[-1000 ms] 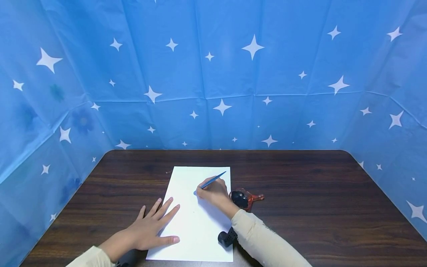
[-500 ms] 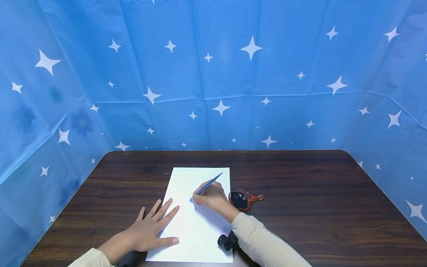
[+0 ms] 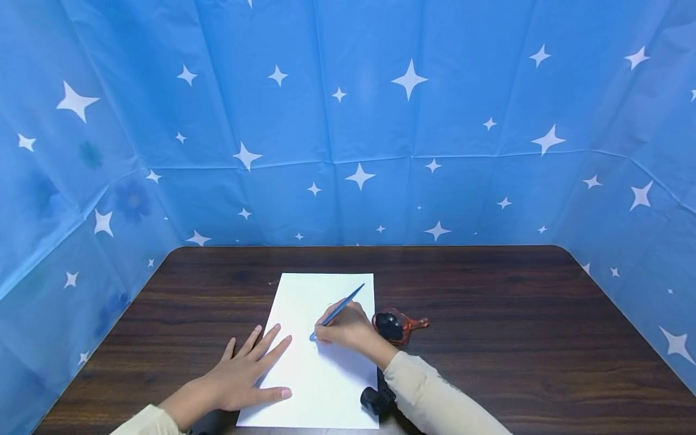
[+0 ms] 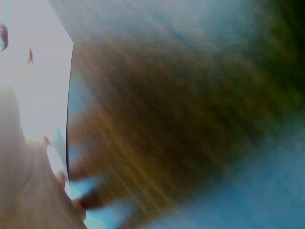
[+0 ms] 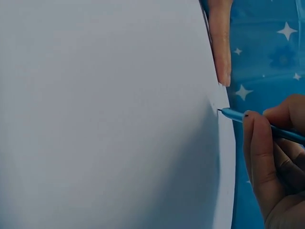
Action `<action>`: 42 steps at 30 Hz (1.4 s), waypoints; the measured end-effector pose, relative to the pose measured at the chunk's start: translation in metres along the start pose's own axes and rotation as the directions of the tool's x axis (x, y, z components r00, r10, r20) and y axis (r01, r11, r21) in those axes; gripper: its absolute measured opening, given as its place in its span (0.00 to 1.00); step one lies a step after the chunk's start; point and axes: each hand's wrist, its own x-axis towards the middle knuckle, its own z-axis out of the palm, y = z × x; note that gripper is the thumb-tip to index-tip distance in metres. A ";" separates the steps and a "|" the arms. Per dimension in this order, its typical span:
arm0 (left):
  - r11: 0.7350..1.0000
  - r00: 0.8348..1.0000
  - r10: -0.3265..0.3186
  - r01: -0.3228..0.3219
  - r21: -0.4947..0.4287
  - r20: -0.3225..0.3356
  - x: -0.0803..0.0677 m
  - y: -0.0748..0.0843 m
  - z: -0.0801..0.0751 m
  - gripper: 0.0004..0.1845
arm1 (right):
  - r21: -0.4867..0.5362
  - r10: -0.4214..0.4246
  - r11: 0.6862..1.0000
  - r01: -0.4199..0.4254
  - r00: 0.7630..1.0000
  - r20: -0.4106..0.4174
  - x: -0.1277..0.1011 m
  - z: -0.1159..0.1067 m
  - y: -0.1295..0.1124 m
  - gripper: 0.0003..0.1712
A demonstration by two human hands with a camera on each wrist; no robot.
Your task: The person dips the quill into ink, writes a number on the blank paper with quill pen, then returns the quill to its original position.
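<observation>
A white sheet of paper [image 3: 304, 314] lies on the dark wooden table [image 3: 489, 314]. My right hand [image 3: 345, 329] pinches a blue pen [image 3: 339, 310] with its tip touching the paper near the sheet's middle. In the right wrist view the pen [image 5: 238, 116] tip meets the paper [image 5: 105, 114], with curled fingers [image 5: 259, 152] round the barrel. My left hand [image 3: 247, 371] lies flat with spread fingers across the sheet's lower left edge. The left wrist view is blurred, showing only the table [image 4: 167, 119] and a strip of paper [image 4: 38, 71].
A small red and black object [image 3: 399, 324] rests on the table just right of the paper. Blue star-patterned sheeting [image 3: 348, 121] walls in the table at the back and both sides. A black wrist-camera mount [image 3: 376, 396] shows beneath my right sleeve.
My right hand has slid the pen down the paper towards me, tip staying on the sheet. The left hand has not moved.
</observation>
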 end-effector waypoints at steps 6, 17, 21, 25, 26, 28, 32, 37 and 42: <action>1.000 1.000 -0.001 0.002 -0.007 0.022 -0.002 0.005 -0.005 0.50 | 0.027 0.005 1.000 -0.006 0.999 0.044 -0.007 -0.006 -0.002 0.08; 1.000 0.999 -0.004 0.005 -0.026 0.046 -0.004 0.010 -0.011 0.49 | 0.021 -0.041 0.999 0.040 0.994 0.101 -0.016 -0.020 0.000 0.07; 0.999 1.000 0.000 0.001 -0.036 0.032 -0.005 0.011 -0.012 0.49 | 0.041 -0.038 0.999 0.034 0.993 0.112 -0.018 -0.024 0.003 0.07; 1.000 1.000 -0.005 0.006 -0.028 0.029 -0.003 0.008 -0.008 0.50 | 0.017 -0.040 0.999 0.039 0.993 0.107 -0.019 -0.027 0.005 0.08; 1.000 1.000 -0.006 0.007 -0.024 0.025 -0.003 0.006 -0.007 0.50 | 0.005 -0.039 0.999 0.039 0.994 0.103 -0.020 -0.028 0.005 0.08; 1.000 1.000 -0.006 0.006 -0.018 0.015 -0.002 0.004 -0.004 0.50 | -0.018 -0.031 0.999 0.033 0.995 0.095 -0.020 -0.030 0.006 0.09; 1.000 1.000 0.006 -0.006 -0.024 0.001 -0.002 0.003 -0.003 0.50 | -0.050 -0.008 0.999 0.012 0.997 0.080 -0.019 -0.032 0.008 0.09; 0.999 1.000 0.011 -0.010 -0.041 0.014 -0.006 0.009 -0.010 0.49 | -0.049 0.004 0.999 -0.002 0.999 0.044 -0.019 -0.034 0.011 0.10; 0.999 1.000 0.005 -0.004 -0.039 0.022 -0.006 0.012 -0.012 0.49 | -0.043 0.021 0.999 -0.020 1.000 0.020 -0.018 -0.036 0.013 0.10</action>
